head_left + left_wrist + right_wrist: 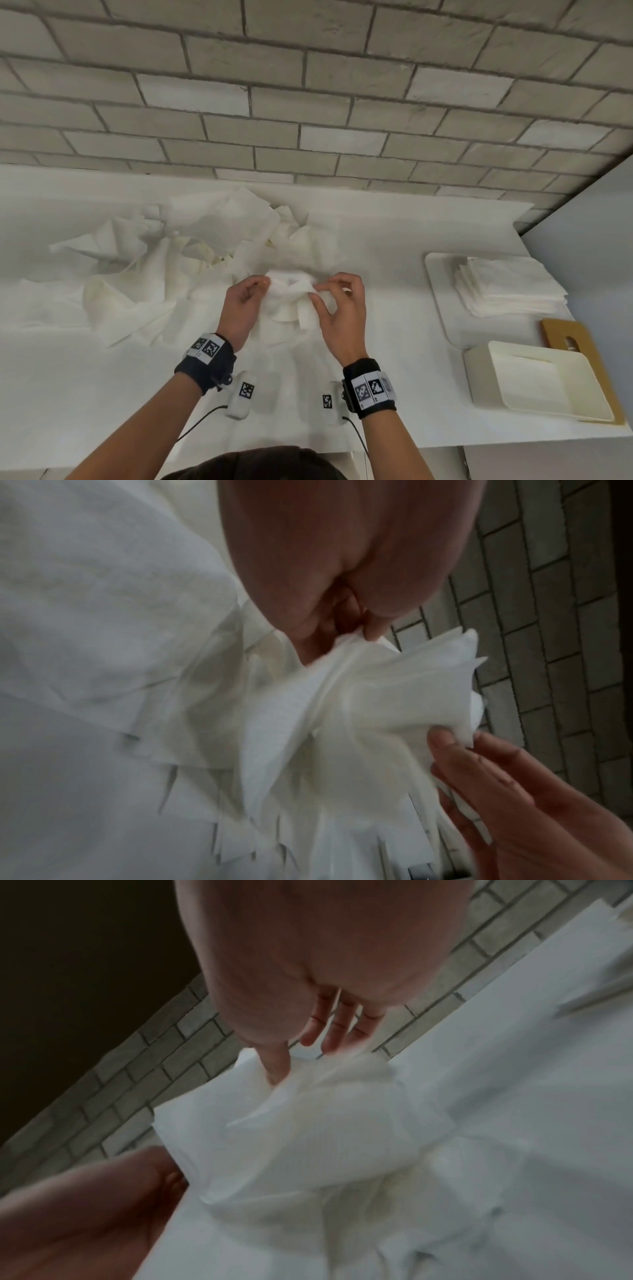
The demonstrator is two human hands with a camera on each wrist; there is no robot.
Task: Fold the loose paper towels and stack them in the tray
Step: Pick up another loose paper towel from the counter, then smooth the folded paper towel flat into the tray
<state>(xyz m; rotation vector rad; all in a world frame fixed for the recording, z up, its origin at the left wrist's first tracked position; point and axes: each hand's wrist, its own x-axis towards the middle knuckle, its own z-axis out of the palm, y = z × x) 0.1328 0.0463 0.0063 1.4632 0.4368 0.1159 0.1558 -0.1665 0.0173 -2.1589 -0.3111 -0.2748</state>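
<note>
Both hands hold one crumpled white paper towel [291, 298] above the middle of the white counter. My left hand [245, 301] pinches its left edge, and my right hand [337, 301] pinches its right edge between thumb and forefinger, the other fingers spread. The left wrist view shows the bunched towel [359, 704] caught under my left thumb. In the right wrist view the towel [308, 1145] hangs from my right thumb. A heap of loose paper towels [164, 253] lies at the left. The white tray [442, 294] at the right holds a stack of folded towels [507, 284].
An empty cream dish [548, 380] sits on a brown board [565, 329] at the front right. The brick wall [308, 85] runs along the counter's back edge. Two small white tagged devices [243, 394] lie near the front edge by my wrists.
</note>
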